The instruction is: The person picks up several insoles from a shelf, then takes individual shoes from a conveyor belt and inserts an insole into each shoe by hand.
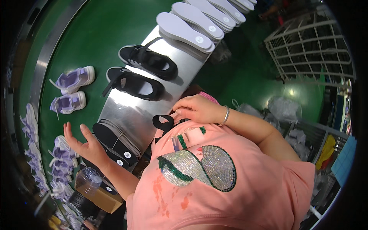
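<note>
My left hand (83,144) is raised over the green belt, fingers and thumb apart, with nothing in it. Beside it on the metal shelf lies a banded stack of black insoles (115,140). My right hand (197,109), a bracelet on its wrist, is held in front of my pink shirt with its fingers curled together. What its fingertips hold, if anything, I cannot make out; a black strap loop (163,122) hangs close by. Two black sneakers with grey-white edges, one farther (147,61) and one nearer (134,84), stand on the shelf beyond my hands.
Stacks of pale grey insoles (184,32) line the shelf's far end. Purple-and-white sneakers (73,78) stand on the green belt (103,30), with more in rows at left. A cardboard box (101,199) sits near left. At right are a white wire rack (310,48) and clear plastic bags (283,109).
</note>
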Action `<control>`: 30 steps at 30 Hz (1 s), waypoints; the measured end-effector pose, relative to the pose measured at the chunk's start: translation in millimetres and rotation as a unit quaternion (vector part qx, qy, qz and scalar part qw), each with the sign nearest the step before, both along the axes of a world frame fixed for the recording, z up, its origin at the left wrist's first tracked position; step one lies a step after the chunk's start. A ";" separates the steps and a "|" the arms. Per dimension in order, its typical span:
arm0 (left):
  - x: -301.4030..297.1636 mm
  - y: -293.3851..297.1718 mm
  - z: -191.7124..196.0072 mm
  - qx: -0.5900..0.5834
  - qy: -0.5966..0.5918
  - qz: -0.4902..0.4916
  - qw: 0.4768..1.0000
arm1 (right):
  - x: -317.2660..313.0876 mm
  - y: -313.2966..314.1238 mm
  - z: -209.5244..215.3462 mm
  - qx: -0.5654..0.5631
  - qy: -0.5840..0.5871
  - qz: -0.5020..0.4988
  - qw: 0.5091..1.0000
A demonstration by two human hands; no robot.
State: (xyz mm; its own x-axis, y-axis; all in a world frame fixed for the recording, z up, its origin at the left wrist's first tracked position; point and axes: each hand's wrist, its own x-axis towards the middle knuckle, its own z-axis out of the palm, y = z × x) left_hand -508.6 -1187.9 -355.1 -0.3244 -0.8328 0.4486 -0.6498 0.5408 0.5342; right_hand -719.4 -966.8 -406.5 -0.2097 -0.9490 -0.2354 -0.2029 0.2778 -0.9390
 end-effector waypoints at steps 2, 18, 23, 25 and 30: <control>-15.9 4.4 -4.5 0.045 0.031 -0.037 0.998 | -7.5 15.5 0.2 0.026 -0.018 -0.019 0.999; -150.9 142.6 -22.5 0.193 -0.001 -0.100 0.976 | -101.2 141.2 -56.6 0.060 -0.047 -0.050 0.996; -217.8 217.1 -39.2 0.327 0.037 -0.162 0.930 | -163.5 215.0 -97.4 0.121 -0.079 -0.141 0.979; -250.6 244.4 -52.0 0.455 0.059 -0.195 0.867 | -183.5 248.9 -133.4 0.148 -0.033 -0.193 0.969; -321.2 291.0 -104.9 0.637 -0.053 -0.189 0.746 | -214.0 311.0 -204.9 0.258 -0.002 -0.288 0.922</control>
State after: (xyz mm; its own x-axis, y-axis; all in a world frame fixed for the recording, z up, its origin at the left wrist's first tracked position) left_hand -829.8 -896.9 -459.9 -0.6205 -0.4021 -0.6733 -0.6552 -0.2059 0.7268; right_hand -933.4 -655.8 -611.4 -0.6421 -0.4415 -0.6267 0.1217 0.7484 -0.6519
